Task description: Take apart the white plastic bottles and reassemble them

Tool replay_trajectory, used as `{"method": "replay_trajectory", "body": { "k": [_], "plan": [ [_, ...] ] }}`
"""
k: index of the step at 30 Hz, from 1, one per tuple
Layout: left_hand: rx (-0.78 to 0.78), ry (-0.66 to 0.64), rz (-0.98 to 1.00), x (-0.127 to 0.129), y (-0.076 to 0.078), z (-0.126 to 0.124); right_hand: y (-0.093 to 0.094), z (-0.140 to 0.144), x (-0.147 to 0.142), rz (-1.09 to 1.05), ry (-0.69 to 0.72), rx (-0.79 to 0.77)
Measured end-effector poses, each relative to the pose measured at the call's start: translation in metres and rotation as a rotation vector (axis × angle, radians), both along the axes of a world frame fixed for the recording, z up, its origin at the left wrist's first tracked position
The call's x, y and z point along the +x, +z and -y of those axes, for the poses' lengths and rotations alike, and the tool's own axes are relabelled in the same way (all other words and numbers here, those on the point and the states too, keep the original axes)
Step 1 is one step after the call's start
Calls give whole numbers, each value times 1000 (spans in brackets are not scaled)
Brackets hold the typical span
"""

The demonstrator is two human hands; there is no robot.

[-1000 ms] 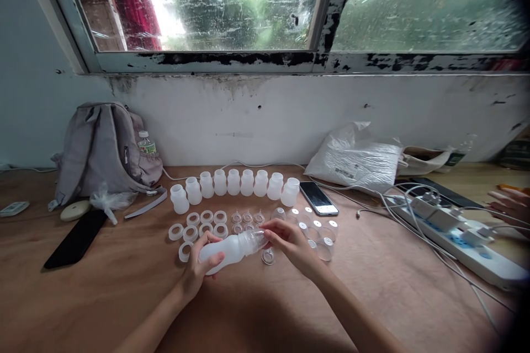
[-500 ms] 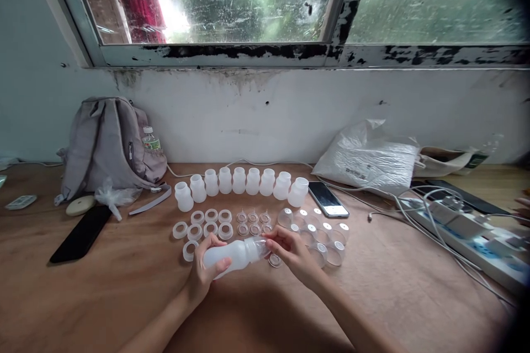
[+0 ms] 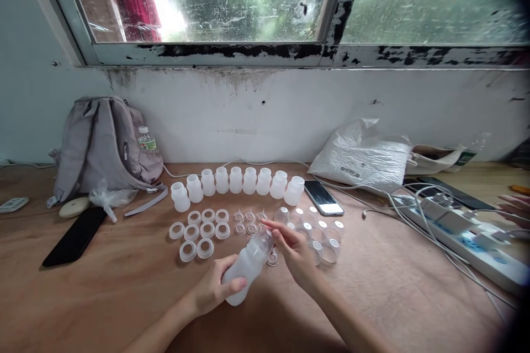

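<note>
My left hand (image 3: 219,284) wraps around the lower body of a frosted white baby bottle (image 3: 244,270), which tilts up to the right. At its upper end my right hand (image 3: 296,248) has its fingers closed on the clear top (image 3: 263,238); whether that is the teat or a cover over it, I cannot make out. Left of the bottle lie several translucent screw rings (image 3: 205,248). Beyond it sit several clear teats (image 3: 249,228), partly behind my right fingers. Clear dome caps (image 3: 330,251) stand grouped right of my right hand.
Several open frosted bottles (image 3: 236,181) stand in an arc at the back. A phone (image 3: 324,197), a plastic mailer bag (image 3: 360,151) and a power strip (image 3: 472,240) with cables lie to the right. A backpack (image 3: 99,143) and black slab (image 3: 74,237) are left. Another person's hand (image 3: 515,207) shows at far right.
The bottle has swung more upright, its base lowered toward me and its top raised. My left hand has moved down and right with it; my right fingers stay at the clear top.
</note>
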State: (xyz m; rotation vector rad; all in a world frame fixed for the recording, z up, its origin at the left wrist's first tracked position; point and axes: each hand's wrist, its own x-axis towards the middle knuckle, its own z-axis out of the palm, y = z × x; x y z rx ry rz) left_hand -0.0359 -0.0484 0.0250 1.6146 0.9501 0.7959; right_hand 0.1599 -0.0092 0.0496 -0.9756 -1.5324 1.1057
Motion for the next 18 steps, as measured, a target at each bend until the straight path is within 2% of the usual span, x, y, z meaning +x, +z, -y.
{"method": "replay_trajectory", "body": {
  "k": [2,3,4,8,10,12,14,18],
  "plan": [
    [52,39,-12,-3,-2,-1,0,1,0,20,-14,45],
    [78,101,-13,-5,-2,-2,-1,1,0,31,-29,77],
    [112,195,-19,-8,-2,-4,-3,0,1,52,-53,110],
    [333,717,-57,-30,-1,-20,-14,-6,3,212,-170,211],
    [443,890,-74,-48,-1,-32,-19,-9,3,278,-196,249],
    [499,1012,-151,-69,-3,-45,-24,-11,2,332,-193,287],
    [486,1118,-194,-89,-9,-58,-28,-12,0,385,-183,324],
    [404,1248,-129,-119,-28,-77,-32,-11,-2,471,-173,361]
  ]
}}
